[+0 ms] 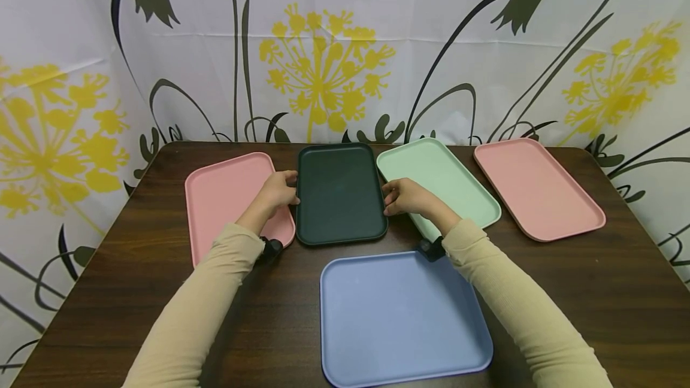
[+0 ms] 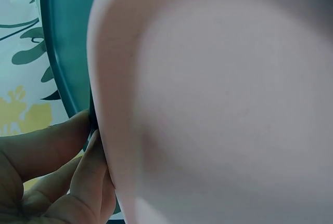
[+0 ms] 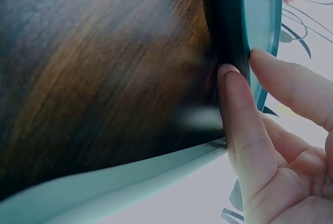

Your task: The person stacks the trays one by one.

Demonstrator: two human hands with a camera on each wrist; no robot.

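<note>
A dark green tray (image 1: pixel 341 193) lies at the back middle of the table, between my two hands. My left hand (image 1: pixel 281 189) pinches its left edge, reaching over a pink tray (image 1: pixel 226 196). In the left wrist view, the thumb and fingertips meet at the green rim (image 2: pixel 66 91), beside the large blurred pink tray (image 2: pixel 218 99). The right edge of the green tray (image 3: pixel 260 21) is pinched by my right hand (image 1: pixel 405 197), thumb on the rim and fingers against its outer side. This hand lies over the left corner of a mint green tray (image 1: pixel 444 178).
A second pink tray (image 1: pixel 539 187) lies at the far right. Near the table's front, a blue tray (image 1: pixel 404 322) sits partly under the right forearm. The dark wooden table (image 1: pixel 108 316) ends at a flower-printed cloth (image 1: pixel 205 58) behind.
</note>
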